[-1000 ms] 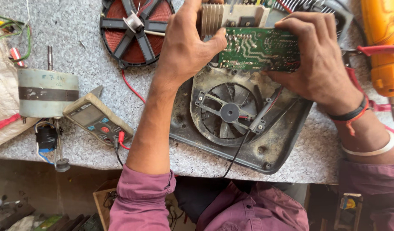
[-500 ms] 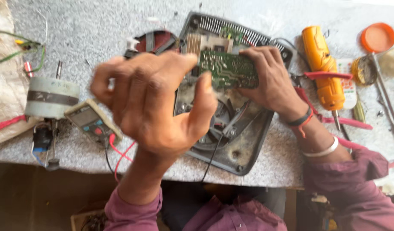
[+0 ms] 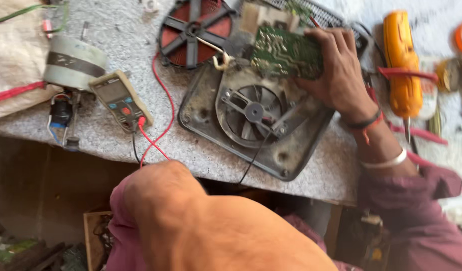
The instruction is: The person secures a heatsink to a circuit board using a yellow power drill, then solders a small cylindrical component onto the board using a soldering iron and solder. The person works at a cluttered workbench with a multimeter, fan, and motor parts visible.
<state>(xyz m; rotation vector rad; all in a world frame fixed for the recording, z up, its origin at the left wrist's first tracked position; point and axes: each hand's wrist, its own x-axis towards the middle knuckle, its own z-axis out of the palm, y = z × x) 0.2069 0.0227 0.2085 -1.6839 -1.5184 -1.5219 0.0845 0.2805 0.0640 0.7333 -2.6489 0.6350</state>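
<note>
Left hand withdrawn from view, grip untellable; right hand clasps green circuit board, lying leftward, above grey fan housing.

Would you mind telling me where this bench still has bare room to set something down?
Bare stone lies between the multimeter and the grey fan housing, crossed by a red lead. The right side is crowded around the right hand, circuit board and orange tool.

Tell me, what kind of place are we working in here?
Likely an electronics repair bench: a multimeter with leads, an opened appliance base with its fan exposed, and a green circuit board under the right hand.
</note>
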